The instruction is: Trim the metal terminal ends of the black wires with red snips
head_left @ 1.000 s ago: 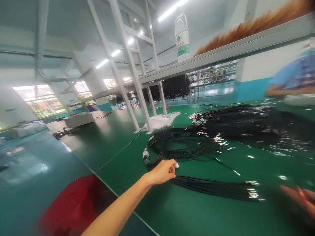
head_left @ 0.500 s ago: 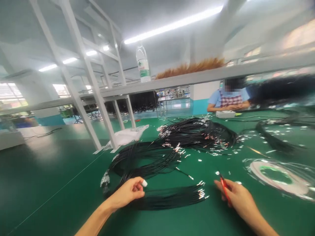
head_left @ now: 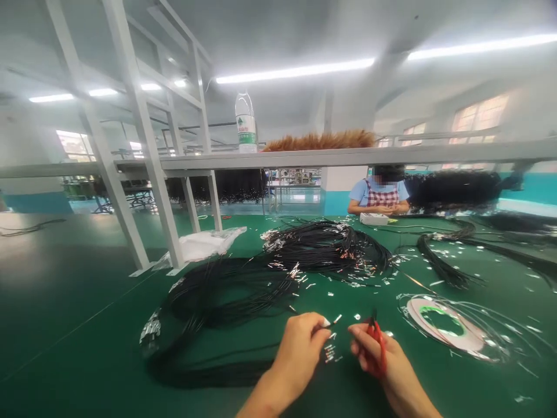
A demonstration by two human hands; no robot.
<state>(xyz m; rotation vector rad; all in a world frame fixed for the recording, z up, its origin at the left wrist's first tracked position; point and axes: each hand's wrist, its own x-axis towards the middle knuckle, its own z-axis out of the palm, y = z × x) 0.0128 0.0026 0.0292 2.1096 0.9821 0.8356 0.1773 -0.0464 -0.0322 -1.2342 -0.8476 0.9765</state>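
Note:
Thumb and forefinger of my left hand (head_left: 302, 342) pinch a thin black cable (head_left: 334, 321) close to its pale stripped end. A white cover sits on one of that hand's fingertips. My right hand (head_left: 378, 354) is closed around red-handled cutters (head_left: 379, 347), their dark tip pointing up and away from me. A gap separates the two hands. Below my left hand runs a bundle of black cables (head_left: 217, 371), its bare ends showing between the hands. The bundle joins a larger coil of black cables (head_left: 235, 307) at left, with silvery ends bunched together.
Another cable pile (head_left: 322, 244) lies farther back. At right is a white reel (head_left: 448, 325) with a green centre. White scraps litter the green table. A metal shelf frame (head_left: 148, 151) carries a bottle (head_left: 246, 125). A person (head_left: 378, 194) sits across the table.
My left hand has moved right, from over the bundle to near my right hand, and now pinches a cable end. The right hand has shifted slightly left with the cutters. The view has levelled.

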